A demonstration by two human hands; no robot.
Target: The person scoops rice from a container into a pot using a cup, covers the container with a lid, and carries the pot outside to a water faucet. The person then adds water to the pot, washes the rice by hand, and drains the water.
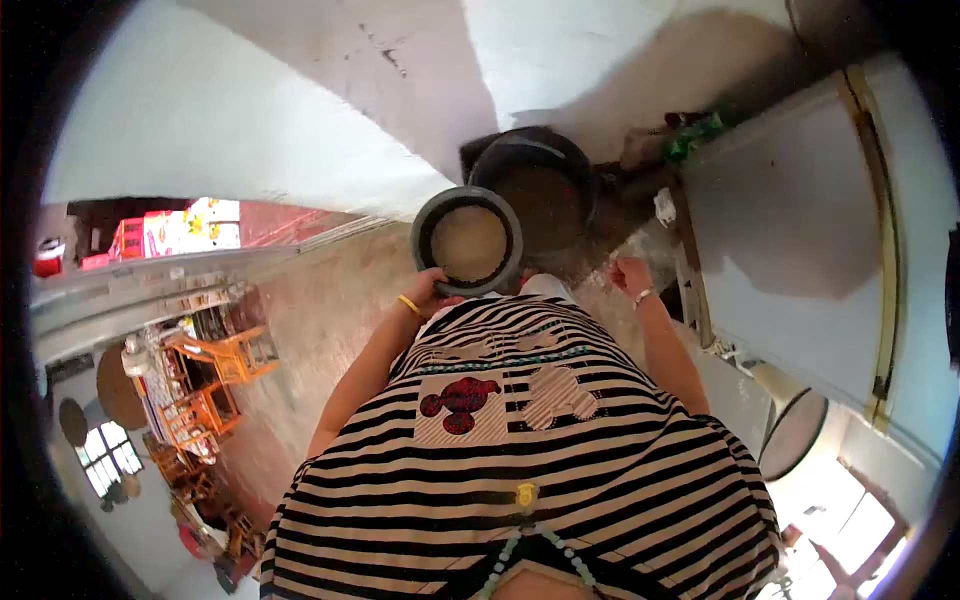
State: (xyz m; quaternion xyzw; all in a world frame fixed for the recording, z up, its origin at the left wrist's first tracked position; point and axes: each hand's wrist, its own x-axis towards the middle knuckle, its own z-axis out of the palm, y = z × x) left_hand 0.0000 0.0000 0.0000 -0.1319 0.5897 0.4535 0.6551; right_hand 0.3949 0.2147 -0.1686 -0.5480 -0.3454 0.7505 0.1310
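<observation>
I'm holding the grey pot (422, 245) beside the dark tub (592, 190), left hand (430, 287) pinching its near rim; right hand (630, 276) curled, contents unclear. Moving it calls for keeping level.

The head camera looks steeply down from the person's face, with the striped shirt (520, 430) closest, filling the lower middle. Beyond it, somewhat farther off, come the left hand (430, 290) at the pot (468, 243), the right hand (630, 277), and the tub (540, 195) near the upper middle. The view is very wide, bending straight lines inside a dark, rounded edge. It reaches the wall (300, 90) ahead, the pale panel (785, 190) at right, and distant chairs (225, 355) at left, tipped sideways.
</observation>
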